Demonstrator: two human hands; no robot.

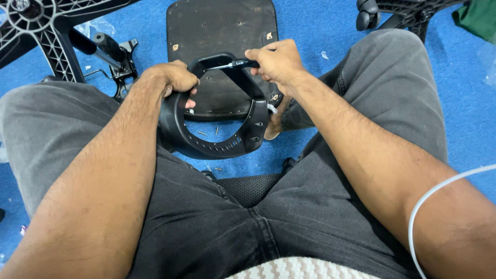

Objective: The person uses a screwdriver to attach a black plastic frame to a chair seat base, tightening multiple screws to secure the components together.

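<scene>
Black plastic armrest loop [217, 139] held upright between the knees, above a dark seat board [222, 31] on blue carpet [310, 20]. Left hand [173, 80] curls tightly round its upper left curve. Right hand [276, 62] fists a screwdriver [232, 64], whose shaft points left into the loop's top.

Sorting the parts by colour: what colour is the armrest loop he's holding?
Black, seen in the head view: the armrest loop gripped by the left hand.

Your one head camera looks steeply down, close over your lap [248, 217]; blue floor [310, 31] beyond.
</scene>
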